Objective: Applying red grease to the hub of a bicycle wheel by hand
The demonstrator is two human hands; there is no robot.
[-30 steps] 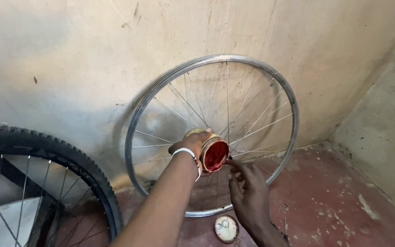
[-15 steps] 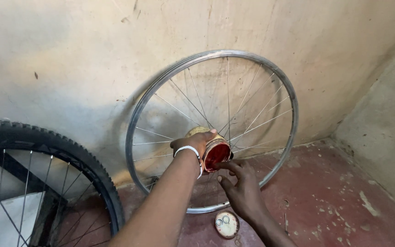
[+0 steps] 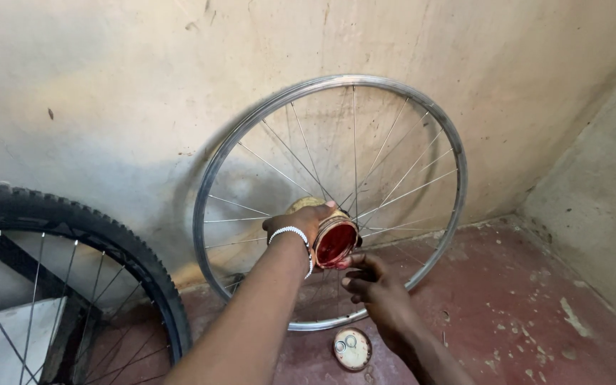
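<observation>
My left hand (image 3: 301, 227), a white bead bracelet on its wrist, grips a small open tin (image 3: 335, 241) with red grease inside, held in front of the hub of a bare silver spoked wheel rim (image 3: 207, 187). The rim stands on the floor and leans on the wall. My right hand (image 3: 373, 285) sits just below and right of the tin, fingers curled with their tips at the tin's red mouth. Whether any grease is on the fingers is unclear. The tin's round lid (image 3: 351, 348) lies flat on the red floor beneath my hands.
A bicycle wheel with a knobby black tyre (image 3: 137, 257) stands at the lower left. The stained plaster wall (image 3: 108, 85) is behind both wheels, and a side wall (image 3: 600, 192) closes the corner at the right. The red concrete floor (image 3: 522, 314) is worn and chipped.
My right hand rose from lower down toward the tin until its fingertips reached the tin's mouth. The left hand kept the tin at the hub.
</observation>
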